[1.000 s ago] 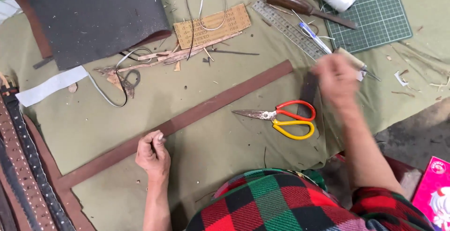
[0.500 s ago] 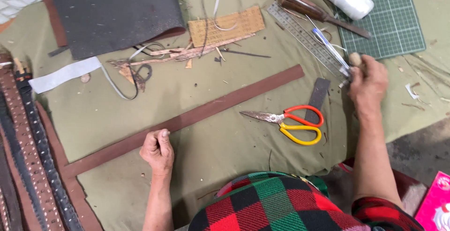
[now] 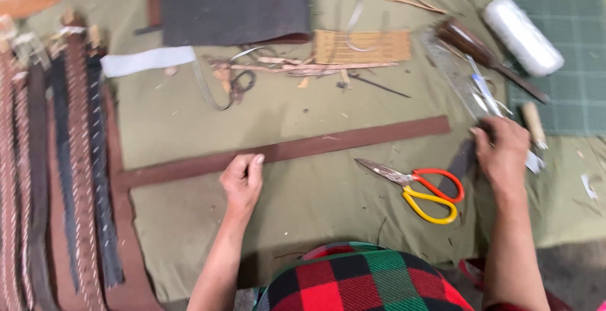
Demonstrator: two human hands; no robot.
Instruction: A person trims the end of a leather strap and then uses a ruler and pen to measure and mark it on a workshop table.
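A long brown leather strip lies slantwise across the olive cloth. My left hand is curled, its fingertips resting on the strip's near edge about a third of the way along. My right hand is at the right, past the strip's far end, fingers down on the upper end of a dark flat piece. Whether it grips that piece is unclear. Red and yellow handled scissors lie shut just left of that hand. A clear ruler and a small wooden-handled tool lie close above it.
Several stitched belts lie side by side along the left edge. At the back are a dark leather sheet, a tan woven piece and scraps. A white roll and a brown-handled tool lie by the green cutting mat.
My left hand has moved up from the cloth onto the strip's edge. My right hand has come down from the ruler's end to the dark flat piece beside the scissors.
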